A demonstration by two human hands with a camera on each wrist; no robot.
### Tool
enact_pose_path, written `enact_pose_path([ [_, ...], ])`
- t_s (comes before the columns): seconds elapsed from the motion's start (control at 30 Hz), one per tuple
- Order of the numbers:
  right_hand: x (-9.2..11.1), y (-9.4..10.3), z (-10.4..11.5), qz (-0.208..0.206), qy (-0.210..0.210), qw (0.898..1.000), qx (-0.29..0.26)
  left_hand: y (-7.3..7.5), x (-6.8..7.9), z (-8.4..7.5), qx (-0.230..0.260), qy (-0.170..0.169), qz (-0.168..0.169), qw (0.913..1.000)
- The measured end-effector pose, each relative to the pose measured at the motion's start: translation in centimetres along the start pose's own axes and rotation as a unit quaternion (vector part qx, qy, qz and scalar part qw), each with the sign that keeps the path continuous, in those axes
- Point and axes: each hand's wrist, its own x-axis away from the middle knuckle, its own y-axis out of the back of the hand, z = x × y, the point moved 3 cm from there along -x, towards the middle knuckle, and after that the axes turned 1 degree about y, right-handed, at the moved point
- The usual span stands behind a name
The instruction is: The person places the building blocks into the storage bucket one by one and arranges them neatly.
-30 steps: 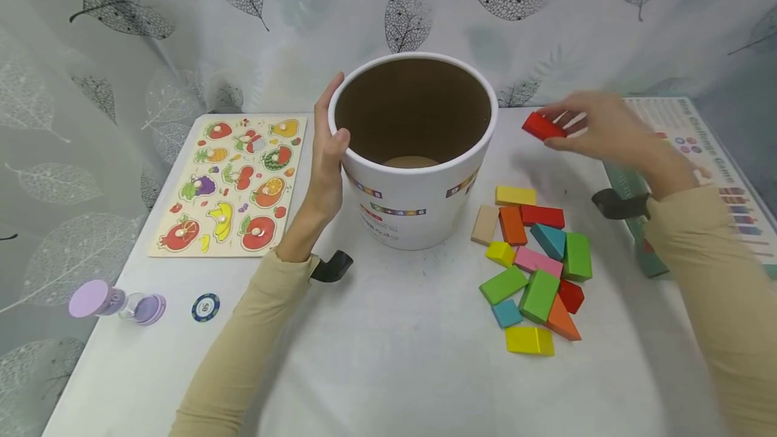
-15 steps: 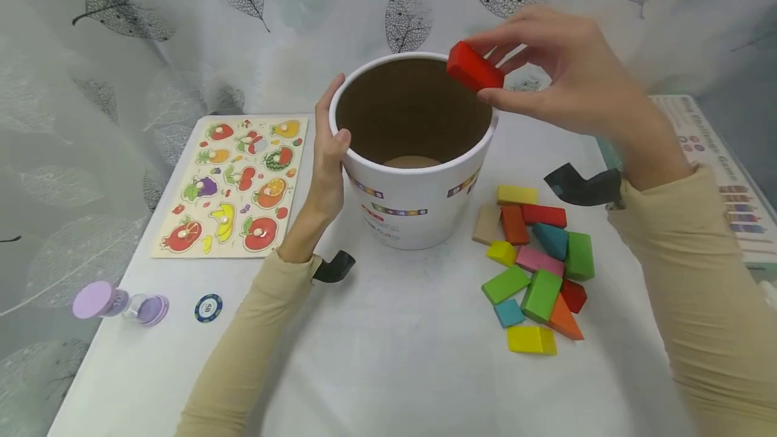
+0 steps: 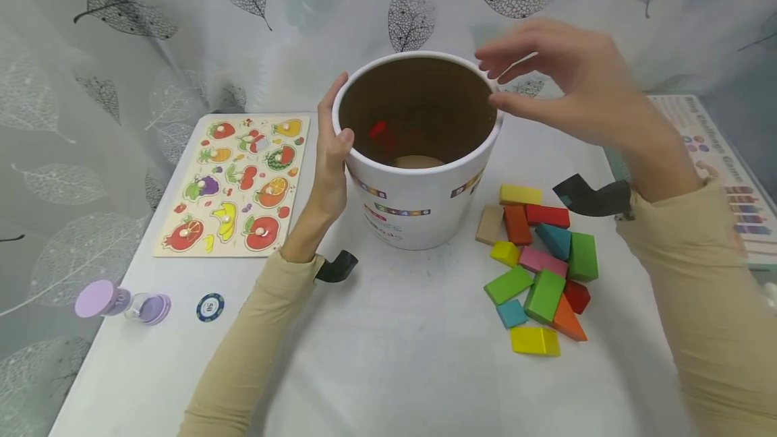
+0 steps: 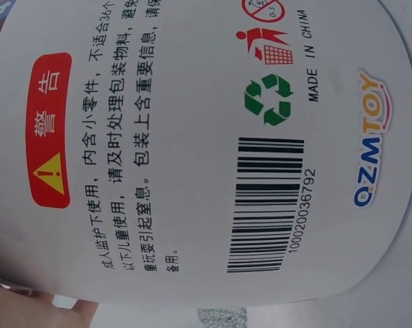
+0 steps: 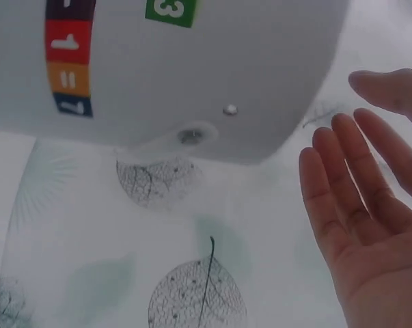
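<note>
Soft, even light is falling from above, keeping the white table (image 3: 394, 356) bright and leaving only faint shadows beneath the arms. The red block (image 3: 378, 130) dropping inside the bucket (image 3: 419, 221) is smearing into a blur. The head view is bowing outward at 3 and 9 o'clock. In the right wrist view, the right hand (image 5: 366, 198) is looking slightly soft.

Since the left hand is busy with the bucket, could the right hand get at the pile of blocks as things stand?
Probably yes: the right hand hovers open and empty over the bucket rim, and the blocks lie uncovered on the table just below that forearm, with nothing between.
</note>
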Motion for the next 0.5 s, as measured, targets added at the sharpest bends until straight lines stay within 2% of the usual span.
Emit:
enact_pose_path([
  [0.13,1.8,1.1,-0.7,-0.026,-0.018,1.0,-0.001,-0.1,0.0,0.0,0.003,-0.003,0.002,1.0],
  [0.27,4.3,1.1,-2.3,-0.026,-0.049,0.998,-0.003,-0.1,0.0,0.0,0.004,-0.003,-0.001,1.0],
  [0.33,5.8,0.5,-3.6,-0.007,-0.077,0.997,0.007,-0.1,0.0,0.0,0.005,-0.002,-0.003,1.0],
  [0.4,7.2,-0.2,-5.1,0.03,-0.117,0.992,0.025,-0.1,0.0,0.0,0.004,-0.003,-0.004,1.0],
  [0.5,9.0,-1.6,-7.4,0.109,-0.175,0.978,0.032,-0.1,0.1,0.0,0.004,-0.005,-0.004,1.0],
])
